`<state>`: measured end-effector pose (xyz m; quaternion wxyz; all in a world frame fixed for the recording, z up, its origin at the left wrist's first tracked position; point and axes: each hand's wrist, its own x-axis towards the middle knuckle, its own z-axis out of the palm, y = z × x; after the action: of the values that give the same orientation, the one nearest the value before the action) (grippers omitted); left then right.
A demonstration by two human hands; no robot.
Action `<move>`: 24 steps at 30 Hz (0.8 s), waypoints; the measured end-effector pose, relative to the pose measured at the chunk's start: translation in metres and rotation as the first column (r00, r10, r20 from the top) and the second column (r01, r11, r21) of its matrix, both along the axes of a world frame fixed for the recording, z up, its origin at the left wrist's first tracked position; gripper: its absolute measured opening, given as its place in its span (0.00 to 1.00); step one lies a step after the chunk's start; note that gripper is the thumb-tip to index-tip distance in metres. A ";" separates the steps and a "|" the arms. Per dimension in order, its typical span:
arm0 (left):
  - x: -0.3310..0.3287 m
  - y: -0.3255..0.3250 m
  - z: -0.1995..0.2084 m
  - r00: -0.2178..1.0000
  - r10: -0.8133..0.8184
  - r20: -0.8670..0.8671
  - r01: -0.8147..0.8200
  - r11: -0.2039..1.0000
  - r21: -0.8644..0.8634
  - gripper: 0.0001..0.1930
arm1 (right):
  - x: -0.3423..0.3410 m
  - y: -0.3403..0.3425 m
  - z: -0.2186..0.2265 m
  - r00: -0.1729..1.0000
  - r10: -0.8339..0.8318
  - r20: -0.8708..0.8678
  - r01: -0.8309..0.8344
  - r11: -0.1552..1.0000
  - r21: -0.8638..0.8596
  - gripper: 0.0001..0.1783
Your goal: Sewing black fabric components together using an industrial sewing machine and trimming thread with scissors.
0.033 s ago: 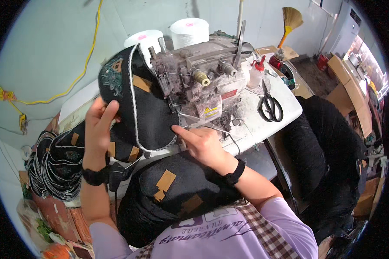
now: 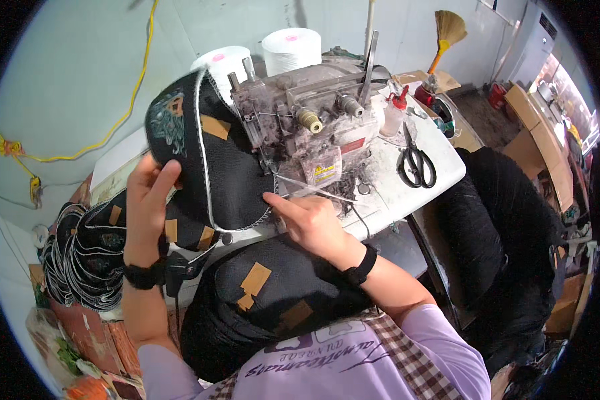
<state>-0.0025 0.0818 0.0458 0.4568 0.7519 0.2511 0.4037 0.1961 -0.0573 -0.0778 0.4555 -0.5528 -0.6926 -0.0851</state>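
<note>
At 12 o'clock on the white tabletop [image 2: 443, 170] there's a pretty linty sewing machine [image 2: 280, 100], and the black fabric piece [image 2: 237, 190] is on its 9 o'clock side, right edge up against it. Left hand [image 2: 150, 200], at 9, has its grip pinched on that piece, thumb on top. Right hand [image 2: 310, 223], just below centre, presses an index fingertip on it; can't tell if the thumb closes underneath.

I'd call this piece partway: white stitching runs round the curved bottom, but the bit at the machine is hidden. The white-edged pile [image 2: 80, 267] near 8 looks finished to me; the black lap fabric [image 2: 323, 270] at 6 shows no edging I can spot, so probably more left.

Writing-wise: a white-and-yellow sticker [image 2: 323, 170] with tiny unreadable print, plus upside-down purple lettering on the shirt [image 2: 300, 377].
</note>
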 end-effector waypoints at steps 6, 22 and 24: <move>-0.036 -0.028 0.009 0.936 0.047 -0.348 -0.085 0.992 -0.094 0.17 | 0.001 0.002 0.005 1.000 -0.019 -0.014 0.019 1.000 -0.023 0.20; 0.011 -0.035 -0.048 0.933 0.016 -0.360 0.130 0.917 0.378 0.14 | -0.017 -0.013 -0.017 0.951 0.269 -0.150 -0.299 0.923 -0.241 0.25; 0.012 -0.011 -0.064 0.949 0.085 -0.302 0.021 0.943 0.331 0.15 | -0.017 -0.011 -0.020 0.955 0.292 -0.053 -0.293 0.896 -0.335 0.30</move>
<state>0.0092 0.0713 -0.0180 0.2719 0.8678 0.2614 0.3234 0.1790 -0.0688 -0.0983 0.3616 -0.5126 -0.7717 0.1051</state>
